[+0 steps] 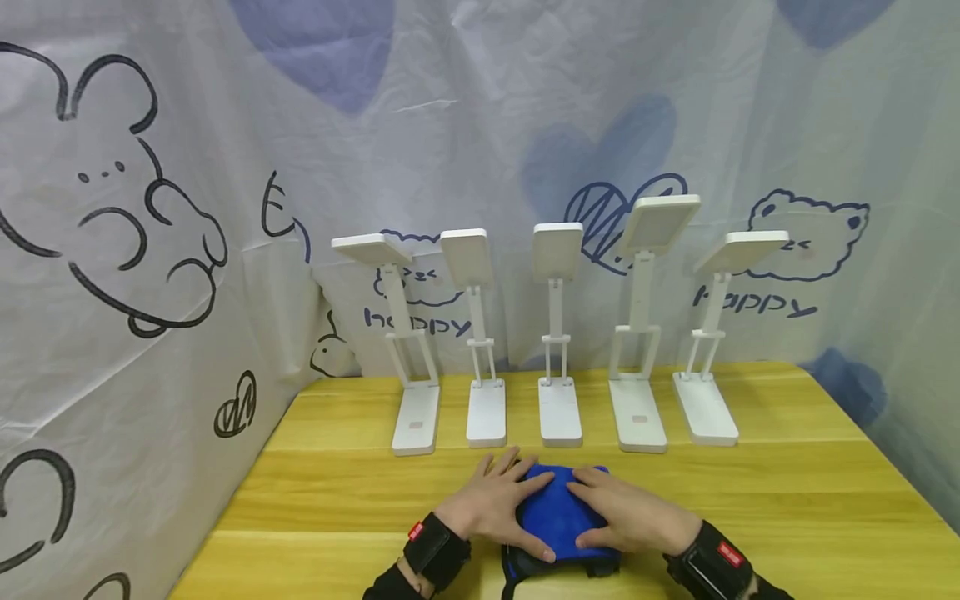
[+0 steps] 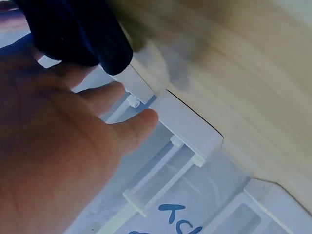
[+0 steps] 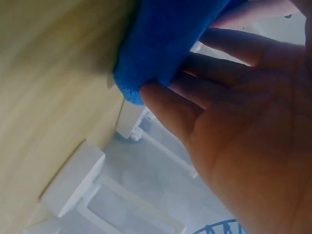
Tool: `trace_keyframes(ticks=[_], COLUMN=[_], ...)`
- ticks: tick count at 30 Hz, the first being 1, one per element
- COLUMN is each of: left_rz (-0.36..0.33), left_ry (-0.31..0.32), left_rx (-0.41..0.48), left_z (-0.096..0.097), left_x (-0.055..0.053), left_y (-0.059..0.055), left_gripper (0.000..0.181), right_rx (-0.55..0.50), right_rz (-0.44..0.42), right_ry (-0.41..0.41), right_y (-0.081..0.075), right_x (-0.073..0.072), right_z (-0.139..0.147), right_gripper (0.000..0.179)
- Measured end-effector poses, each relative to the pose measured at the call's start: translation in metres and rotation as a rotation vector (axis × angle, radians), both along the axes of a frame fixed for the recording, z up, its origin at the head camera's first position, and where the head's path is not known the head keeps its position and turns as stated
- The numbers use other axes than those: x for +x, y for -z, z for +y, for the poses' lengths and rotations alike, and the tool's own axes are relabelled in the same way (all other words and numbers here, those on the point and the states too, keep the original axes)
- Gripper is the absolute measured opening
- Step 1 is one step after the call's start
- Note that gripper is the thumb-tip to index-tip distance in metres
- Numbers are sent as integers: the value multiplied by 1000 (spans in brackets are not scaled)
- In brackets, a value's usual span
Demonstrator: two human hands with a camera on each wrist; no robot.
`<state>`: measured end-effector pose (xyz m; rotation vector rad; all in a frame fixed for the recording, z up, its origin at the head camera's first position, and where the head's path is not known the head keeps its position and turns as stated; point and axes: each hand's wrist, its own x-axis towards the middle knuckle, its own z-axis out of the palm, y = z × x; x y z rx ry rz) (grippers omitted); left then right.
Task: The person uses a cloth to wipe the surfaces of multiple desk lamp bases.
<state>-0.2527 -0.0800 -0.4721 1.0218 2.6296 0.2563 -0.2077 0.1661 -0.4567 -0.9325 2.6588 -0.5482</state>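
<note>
A blue cloth item with black edging and a black strap (image 1: 558, 512) lies on the table near its front edge; its exact kind cannot be told. My left hand (image 1: 489, 504) rests on its left side, fingers spread and thumb over the blue top. From the other side my right hand (image 1: 637, 512) touches it, fingers fairly straight and the thumb on its near part. In the left wrist view the cloth item (image 2: 73, 31) looks dark, beside extended fingers. The right wrist view has the blue cloth (image 3: 161, 44) against the fingertips; its underside is hidden.
Several white folding desk lamps stand in a row across the back of the wooden table (image 1: 337, 483), including a left one (image 1: 416, 421), a middle one (image 1: 560, 412) and a tall one (image 1: 638, 417). A printed cloth curtain (image 1: 465, 150) hangs behind and along the sides.
</note>
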Motion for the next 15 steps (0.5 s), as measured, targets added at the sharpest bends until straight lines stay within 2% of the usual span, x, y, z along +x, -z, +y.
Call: trace_keyframes(ticks=[3,7,11,15], left_rz=[-21,9,58,130], left_ry=[-14,-15,-40,-93], left_rx=[-7,29,93,139], left_z=[-2,-7,-15,-25], left_x=[1,1,2,5], left_y=[2,5,5,1], left_gripper=[100,97,94,90], right_rx=[16,-6,-48,-60], right_rz=[-27,-6,68,199], right_ry=[1,28,113,229], right_y=[4,9,10,7], right_x=[1,4,7,11], right_z=[1,5,12,23], right_gripper=[76,76,74,70])
